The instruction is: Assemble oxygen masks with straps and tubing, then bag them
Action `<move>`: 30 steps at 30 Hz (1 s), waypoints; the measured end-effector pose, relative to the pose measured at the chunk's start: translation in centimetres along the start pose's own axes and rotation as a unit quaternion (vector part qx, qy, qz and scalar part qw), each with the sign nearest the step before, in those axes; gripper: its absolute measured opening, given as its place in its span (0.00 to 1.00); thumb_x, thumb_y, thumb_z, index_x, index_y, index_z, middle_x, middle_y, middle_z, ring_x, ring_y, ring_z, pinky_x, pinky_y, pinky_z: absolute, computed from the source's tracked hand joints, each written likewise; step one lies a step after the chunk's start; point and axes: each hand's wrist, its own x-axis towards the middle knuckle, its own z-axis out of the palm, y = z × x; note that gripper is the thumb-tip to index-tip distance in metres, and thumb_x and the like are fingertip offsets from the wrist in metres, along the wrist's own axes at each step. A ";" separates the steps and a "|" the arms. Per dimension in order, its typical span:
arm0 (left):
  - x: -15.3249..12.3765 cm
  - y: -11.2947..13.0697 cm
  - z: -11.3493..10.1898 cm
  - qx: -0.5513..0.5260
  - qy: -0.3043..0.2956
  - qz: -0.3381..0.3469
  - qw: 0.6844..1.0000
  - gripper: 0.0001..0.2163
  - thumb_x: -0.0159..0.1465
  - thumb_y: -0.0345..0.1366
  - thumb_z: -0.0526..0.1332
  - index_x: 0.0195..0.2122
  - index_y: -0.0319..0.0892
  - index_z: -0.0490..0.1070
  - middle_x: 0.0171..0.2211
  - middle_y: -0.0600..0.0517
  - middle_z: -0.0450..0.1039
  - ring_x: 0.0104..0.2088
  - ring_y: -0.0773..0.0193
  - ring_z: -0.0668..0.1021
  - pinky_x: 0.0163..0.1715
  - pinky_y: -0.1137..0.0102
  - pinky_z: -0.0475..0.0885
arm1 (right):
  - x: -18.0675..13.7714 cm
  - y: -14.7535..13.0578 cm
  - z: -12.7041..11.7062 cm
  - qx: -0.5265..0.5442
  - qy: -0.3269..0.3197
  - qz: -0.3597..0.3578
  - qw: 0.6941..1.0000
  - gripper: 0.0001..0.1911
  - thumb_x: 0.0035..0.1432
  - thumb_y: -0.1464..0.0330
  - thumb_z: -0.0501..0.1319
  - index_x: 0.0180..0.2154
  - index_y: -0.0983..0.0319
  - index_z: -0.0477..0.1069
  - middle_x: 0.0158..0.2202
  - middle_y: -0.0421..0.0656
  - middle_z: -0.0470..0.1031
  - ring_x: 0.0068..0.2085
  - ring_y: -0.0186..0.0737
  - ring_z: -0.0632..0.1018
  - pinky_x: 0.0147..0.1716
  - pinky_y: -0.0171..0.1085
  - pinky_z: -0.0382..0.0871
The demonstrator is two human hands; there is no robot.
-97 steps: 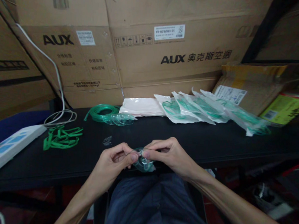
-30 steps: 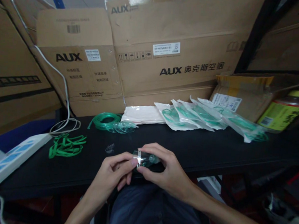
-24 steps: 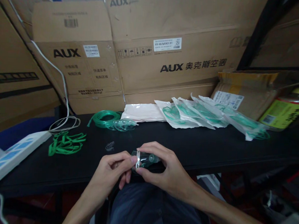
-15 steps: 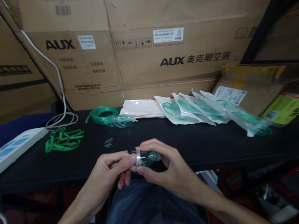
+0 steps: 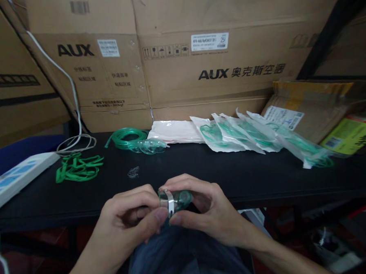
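Observation:
Between my two hands, above my lap at the table's front edge, is a clear green oxygen mask [image 5: 183, 197]. A shiny metal nose strip [image 5: 170, 202] runs across its narrow end. My left hand [image 5: 132, 214] pinches the mask's left end, its thumb close to the lower end of the strip. My right hand [image 5: 205, 201] is closed round the other side, fingers over the top and thumb below. Fingers cover much of the mask. Beyond them on the table lie thin shiny strips [image 5: 133, 172], too small to make out well.
Green elastic straps [image 5: 78, 170] lie at left near a white power strip [image 5: 21, 185]. Behind are coiled green tubing [image 5: 126, 139], clear green mask parts [image 5: 152, 147], white pouches [image 5: 174, 131] and several packaged masks [image 5: 247, 134]. Cardboard boxes [image 5: 173, 79] and a yellow-labelled bottle [image 5: 351, 135] stand at the back.
The mask has turned in my hands, so the metal strip slants more toward me. My left hand's fingers have curled in, and its thumb has moved lower along the strip.

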 end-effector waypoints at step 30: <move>0.4 -1.0 0.3 0.115 0.129 0.162 0.972 0.03 0.64 0.31 0.64 0.34 0.44 0.76 0.30 0.53 0.73 0.24 0.69 0.74 0.21 0.78 0.69 | 0.3 0.6 -0.6 -0.133 0.022 -0.054 0.989 0.14 0.59 0.67 0.69 0.48 0.59 0.79 0.47 0.47 0.81 0.49 0.42 0.80 0.50 0.40 0.74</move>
